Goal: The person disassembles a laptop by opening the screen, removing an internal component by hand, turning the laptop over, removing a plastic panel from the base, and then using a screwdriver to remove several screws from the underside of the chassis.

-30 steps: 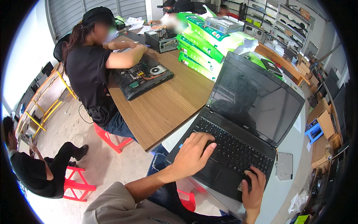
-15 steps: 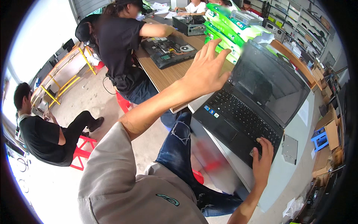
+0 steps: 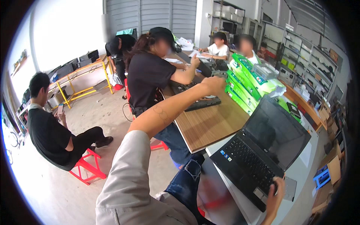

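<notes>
A black laptop [image 3: 240, 161] lies open on the grey-white desk [image 3: 303, 165], its screen [image 3: 277, 129] dark. My right hand [image 3: 276, 191] grips the laptop's right front edge, thumb near the palm rest and fingers bent at the side. Beside that hand a flat metallic piece [image 3: 291, 188] sits against the laptop's side. My left arm reaches far out over the wooden table [image 3: 213, 125]. At its end my left hand [image 3: 215, 85] looks closed, its fingertips turned away; whether it holds anything is hidden. Under that forearm lies an opened-up laptop base [image 3: 204, 104], partly covered.
Green-and-white packages [image 3: 242, 86] are stacked beyond my laptop, a grey device on top. A co-worker in black [image 3: 152, 73] sits at the wooden table with a hand raised. To the left, another person [image 3: 48, 123] sits on a red stool [image 3: 88, 167] with a phone. Shelves [image 3: 303, 56] stand behind.
The view has lifted and swung left. My left hand has gone from spread fingers near the laptop screen to closed, farther over the wooden table. My right hand has shifted to the laptop's edge.
</notes>
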Demonstrator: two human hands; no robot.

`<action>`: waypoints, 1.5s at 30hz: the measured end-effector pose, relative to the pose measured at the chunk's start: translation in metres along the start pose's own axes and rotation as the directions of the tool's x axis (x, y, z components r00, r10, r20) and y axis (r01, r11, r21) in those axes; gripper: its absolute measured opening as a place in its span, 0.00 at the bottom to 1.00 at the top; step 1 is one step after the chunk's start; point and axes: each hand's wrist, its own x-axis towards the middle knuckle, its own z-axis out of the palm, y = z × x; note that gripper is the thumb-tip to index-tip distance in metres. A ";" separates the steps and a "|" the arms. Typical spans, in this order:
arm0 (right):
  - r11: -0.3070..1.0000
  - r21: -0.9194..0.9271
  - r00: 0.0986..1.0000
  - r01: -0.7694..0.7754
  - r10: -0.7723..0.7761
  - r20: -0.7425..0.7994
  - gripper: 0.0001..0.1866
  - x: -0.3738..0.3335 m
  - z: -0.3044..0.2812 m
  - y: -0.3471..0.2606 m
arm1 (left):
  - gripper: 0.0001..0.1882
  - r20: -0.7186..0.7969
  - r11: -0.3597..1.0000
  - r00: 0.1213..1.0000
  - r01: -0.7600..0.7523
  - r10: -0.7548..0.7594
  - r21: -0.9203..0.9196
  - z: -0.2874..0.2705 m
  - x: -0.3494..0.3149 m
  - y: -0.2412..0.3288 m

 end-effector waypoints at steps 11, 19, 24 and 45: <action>0.903 0.043 0.865 -0.428 0.423 -0.269 0.25 0.051 -0.008 0.137 | 0.30 -0.134 0.716 0.990 -0.119 0.036 -0.688 0.208 0.022 0.096; 0.777 0.402 0.757 -0.484 0.602 -0.252 0.35 0.076 0.039 0.146 | 0.36 -0.101 0.382 0.994 -0.081 -0.032 -0.921 0.258 0.022 0.119; 0.694 0.538 0.744 -0.478 0.645 -0.172 0.37 0.074 0.032 0.149 | 0.36 -0.030 0.365 0.996 0.005 -0.089 -0.931 0.251 0.021 0.123; 0.758 0.568 0.809 -0.321 0.531 -0.252 0.37 0.073 0.038 0.156 | 0.29 0.003 0.217 0.979 0.048 -0.204 -0.975 0.257 0.030 0.120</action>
